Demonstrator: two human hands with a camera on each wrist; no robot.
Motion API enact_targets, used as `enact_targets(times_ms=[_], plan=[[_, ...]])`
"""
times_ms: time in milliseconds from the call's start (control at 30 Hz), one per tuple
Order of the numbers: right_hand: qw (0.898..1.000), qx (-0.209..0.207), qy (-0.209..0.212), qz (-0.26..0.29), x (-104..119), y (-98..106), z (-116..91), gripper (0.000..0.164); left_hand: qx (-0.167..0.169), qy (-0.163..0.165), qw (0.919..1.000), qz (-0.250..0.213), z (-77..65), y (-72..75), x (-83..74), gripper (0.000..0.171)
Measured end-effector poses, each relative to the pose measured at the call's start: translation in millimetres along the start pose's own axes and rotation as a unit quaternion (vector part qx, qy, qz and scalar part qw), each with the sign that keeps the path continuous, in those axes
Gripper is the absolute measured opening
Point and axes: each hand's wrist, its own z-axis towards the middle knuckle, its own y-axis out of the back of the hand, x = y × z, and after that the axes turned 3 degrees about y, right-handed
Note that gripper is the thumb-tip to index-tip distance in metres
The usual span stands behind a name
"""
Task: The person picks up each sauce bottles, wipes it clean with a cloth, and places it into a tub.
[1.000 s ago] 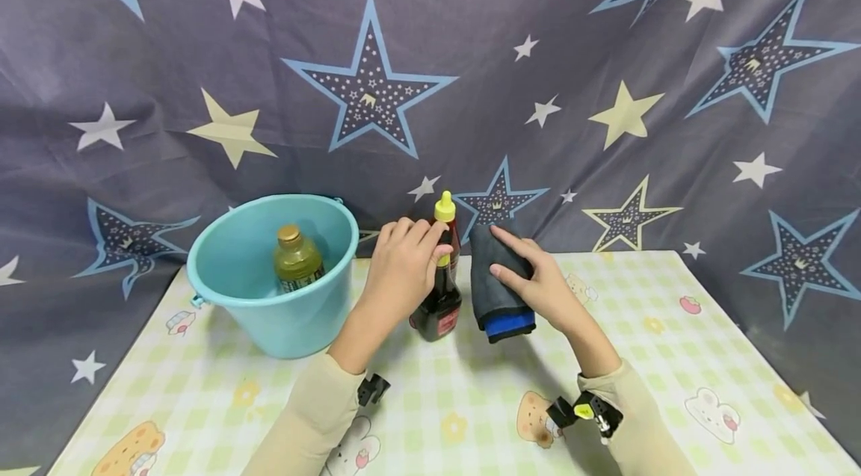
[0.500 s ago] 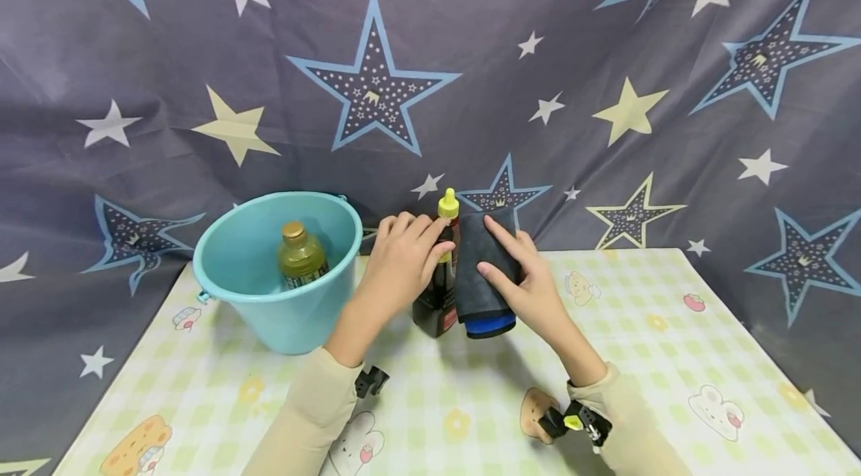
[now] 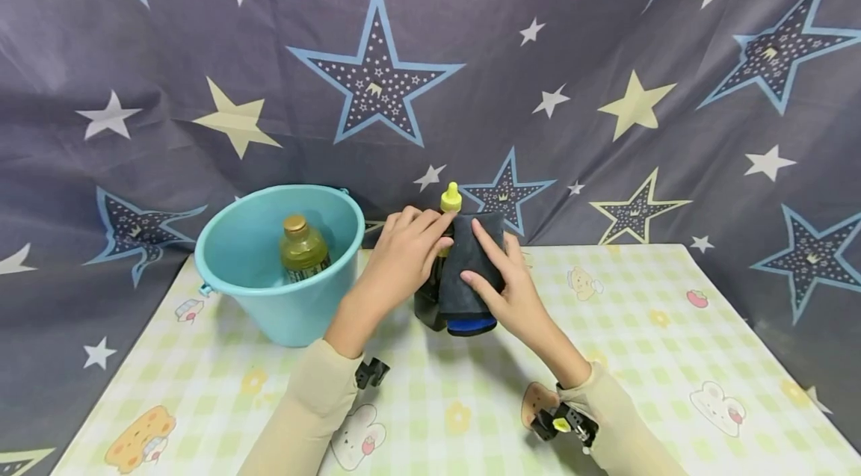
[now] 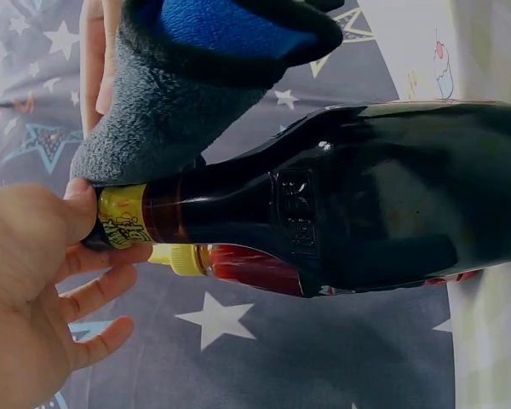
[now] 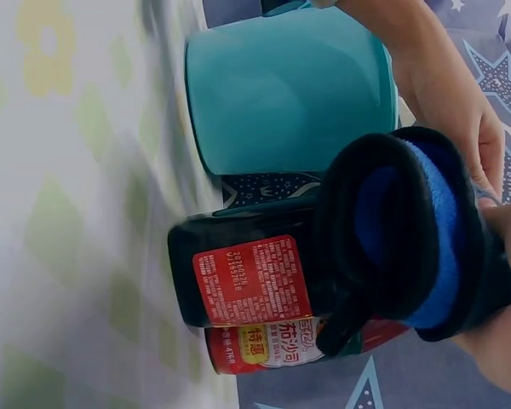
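1. Head view, far left: blue bucket [image 3: 289, 317] upright on the checked tablecloth [image 3: 235, 416]; olive-green bottle [image 3: 304, 250] with gold cap inside it.
2. Left arm: beige sleeve, forearm angled up and inward from the lower edge, passing just right of the bucket. Left hand [image 3: 406, 258] is palm-in, knuckles up. Left wrist view: thumb and index finger pinch the top of the dark bottle; remaining fingers extended, spread slightly apart.
3. Dark bottle [image 4: 383, 192]: upright on the tablecloth, right of the bucket, yellow band at the neck; partly hidden by the cloth in head view.
4. Red sauce bottle [image 4: 254, 266], yellow cap: behind the dark bottle.
5. Grey cloth [image 3: 471, 270]: folded, blue inner face showing, against the dark bottle's right side near the neck.
6. Right hand [image 3: 509, 283]: grips the cloth, index finger straight along it, thumb below; forearm slants up and inward from lower right.
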Motion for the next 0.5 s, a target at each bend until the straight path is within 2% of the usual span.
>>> enact_targets(times_ms=[233,367,500], plan=[[0.998,0.013,0.021,-0.05,1.1,3.0,1.1,0.074,0.003,0.002,1.0,0.005,0.6,0.6,-0.8,0.044],[0.998,0.011,0.026,-0.056,0.5,3.9,0.8,0.072,0.009,0.006,0.9999,-0.001,0.6,0.9,-0.9,0.044],[0.998,0.017,0.011,-0.054,-2.4,3.2,-0.6,0.069,0.012,0.01,0.9998,-0.011,0.3,0.5,-0.6,0.044]])
